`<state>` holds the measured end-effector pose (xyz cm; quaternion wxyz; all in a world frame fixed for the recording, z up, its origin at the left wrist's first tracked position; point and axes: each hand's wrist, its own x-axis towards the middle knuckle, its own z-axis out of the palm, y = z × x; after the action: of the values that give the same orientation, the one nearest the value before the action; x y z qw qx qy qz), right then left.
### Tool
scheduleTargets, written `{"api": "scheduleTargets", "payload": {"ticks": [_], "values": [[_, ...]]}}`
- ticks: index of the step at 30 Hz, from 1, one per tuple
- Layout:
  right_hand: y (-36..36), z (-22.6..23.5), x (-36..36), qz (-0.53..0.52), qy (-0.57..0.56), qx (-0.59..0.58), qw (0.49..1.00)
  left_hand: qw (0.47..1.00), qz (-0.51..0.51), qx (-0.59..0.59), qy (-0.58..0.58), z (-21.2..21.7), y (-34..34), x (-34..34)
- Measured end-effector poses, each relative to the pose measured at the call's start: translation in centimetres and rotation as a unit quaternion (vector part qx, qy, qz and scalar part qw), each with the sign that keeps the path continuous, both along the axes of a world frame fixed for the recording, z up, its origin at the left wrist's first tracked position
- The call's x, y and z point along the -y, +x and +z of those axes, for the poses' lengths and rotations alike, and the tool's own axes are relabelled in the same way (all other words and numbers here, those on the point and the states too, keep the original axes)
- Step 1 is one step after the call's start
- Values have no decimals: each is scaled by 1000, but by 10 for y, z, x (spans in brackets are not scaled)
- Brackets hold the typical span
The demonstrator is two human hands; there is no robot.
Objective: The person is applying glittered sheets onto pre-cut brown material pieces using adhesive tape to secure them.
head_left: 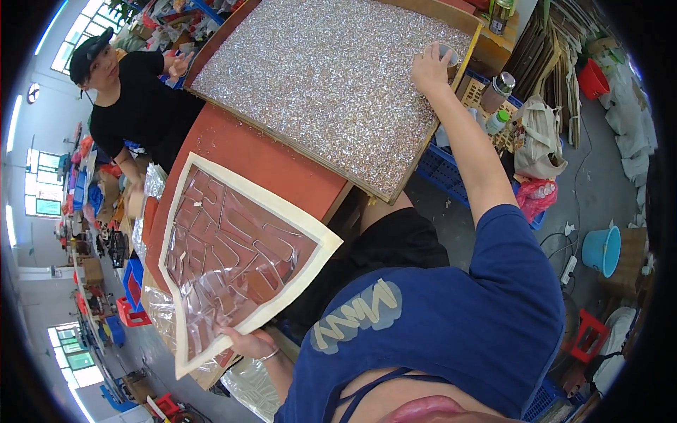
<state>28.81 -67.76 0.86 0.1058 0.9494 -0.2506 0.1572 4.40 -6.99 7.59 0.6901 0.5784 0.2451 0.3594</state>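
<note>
My left hand [252, 344] grips the lower edge of a clear plastic sheet [227, 236] with a cream border. Rounded outlined shapes cover the sheet, and a few small pale bits lie on it. It is held tilted over the near-left part of a red tabletop [257, 151]. At the far right, my right hand [430, 70] is closed on a round, open-topped cup [447, 53], just inside the rim of a shallow wooden tray [282, 135]. Silvery-pink glitter or flakes [324, 77] fill the tray. The cup's contents cannot be made out.
A person in black [137, 99] stands across the table at the left. Right of the tray are a blue crate [444, 173], a flask [498, 92], a green-capped bottle [498, 121] and a cloth bag [539, 137]. A blue bucket [601, 250] and a power strip [568, 270] are on the floor.
</note>
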Motion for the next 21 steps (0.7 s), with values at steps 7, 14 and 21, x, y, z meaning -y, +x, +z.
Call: {"api": "scheduleTargets", "payload": {"ticks": [7, 14, 21], "values": [[-3, 14, -3, -8, 13, -52, 999, 997, 7, 22, 70, 39, 53, -2], [5, 4, 2, -18, 42, -23, 999, 985, -21, 32, 166, 95, 129, 21], [-2, 19, 1, 69, -58, 83, 992, 924, -304, 100, 211, 110, 237, 28]]}}
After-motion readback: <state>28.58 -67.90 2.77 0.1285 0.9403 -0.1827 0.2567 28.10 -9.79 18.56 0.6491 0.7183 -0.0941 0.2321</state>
